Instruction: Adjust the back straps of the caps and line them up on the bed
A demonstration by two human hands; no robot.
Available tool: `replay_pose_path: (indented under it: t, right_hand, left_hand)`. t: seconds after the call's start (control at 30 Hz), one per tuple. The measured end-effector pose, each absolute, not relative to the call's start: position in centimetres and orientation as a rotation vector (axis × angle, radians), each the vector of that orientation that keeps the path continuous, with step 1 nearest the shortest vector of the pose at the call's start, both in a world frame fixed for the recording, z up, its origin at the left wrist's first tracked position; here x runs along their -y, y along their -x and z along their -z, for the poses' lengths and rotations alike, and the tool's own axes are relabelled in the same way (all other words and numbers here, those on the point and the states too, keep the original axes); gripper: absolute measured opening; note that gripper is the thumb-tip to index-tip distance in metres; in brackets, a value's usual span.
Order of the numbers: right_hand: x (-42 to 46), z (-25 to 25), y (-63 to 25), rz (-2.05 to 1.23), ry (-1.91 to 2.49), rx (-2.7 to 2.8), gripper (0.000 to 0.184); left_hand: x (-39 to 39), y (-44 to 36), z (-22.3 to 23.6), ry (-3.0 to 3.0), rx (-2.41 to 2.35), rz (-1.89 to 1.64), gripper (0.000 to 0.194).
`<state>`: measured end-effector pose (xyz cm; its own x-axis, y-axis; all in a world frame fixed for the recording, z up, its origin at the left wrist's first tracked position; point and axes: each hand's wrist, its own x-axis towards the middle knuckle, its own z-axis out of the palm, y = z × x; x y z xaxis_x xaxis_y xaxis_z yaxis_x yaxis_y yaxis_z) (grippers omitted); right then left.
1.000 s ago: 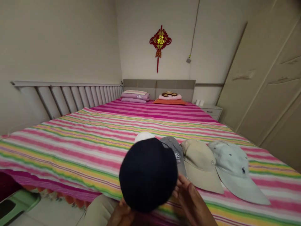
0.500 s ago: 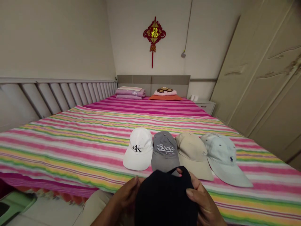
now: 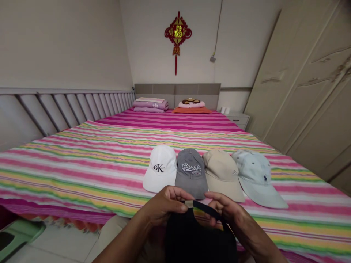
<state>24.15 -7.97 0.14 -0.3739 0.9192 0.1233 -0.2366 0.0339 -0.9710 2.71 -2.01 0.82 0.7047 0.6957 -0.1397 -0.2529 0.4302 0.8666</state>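
Observation:
Both my hands hold a black cap (image 3: 192,237) low in front of me, its back facing up. My left hand (image 3: 164,206) pinches the cap's back strap near its small metal buckle. My right hand (image 3: 227,212) grips the strap's other end. Just beyond them, in a row on the striped bed (image 3: 82,160), lie a white cap (image 3: 161,168), a grey cap (image 3: 191,171), a beige cap (image 3: 222,171) and a pale blue cap (image 3: 256,177).
Folded purple bedding (image 3: 150,105) and a pillow (image 3: 191,106) lie at the headboard. A slatted rail (image 3: 68,107) runs along the left wall. A wardrobe (image 3: 309,91) stands on the right, a nightstand (image 3: 238,118) beside it. A green stool (image 3: 16,237) sits bottom left.
The black cap has come down from in front of the camera to below the row of caps and turned over. My fingers have shifted from its crown to the back strap.

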Motion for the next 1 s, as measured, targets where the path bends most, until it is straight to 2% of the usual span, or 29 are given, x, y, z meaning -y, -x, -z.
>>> replay_pose_path:
  t: [0.17,0.37,0.53,1.0]
  right_hand:
    - [7.8,-2.1,-22.2,-1.381,1.073,1.497,0.032]
    - [8.2,-1.4,-21.2,-1.58,0.957,1.22,0.033]
    - [8.5,-1.5,-20.4,-1.618,0.928,1.051,0.034]
    - [8.1,-0.6,-20.4,-1.54,0.91,1.101,0.029]
  left_hand:
    - [2.9,-3.4,-2.3,-0.939,-0.468,-0.67,0.034]
    - [2.9,-3.0,-1.0,-0.776,-0.345,-0.622,0.042]
    - [3.4,-3.6,0.1,-0.776,-0.399,-0.584,0.034]
    - [4.6,-4.8,0.3,-0.701,-0.562,-0.721,0.022]
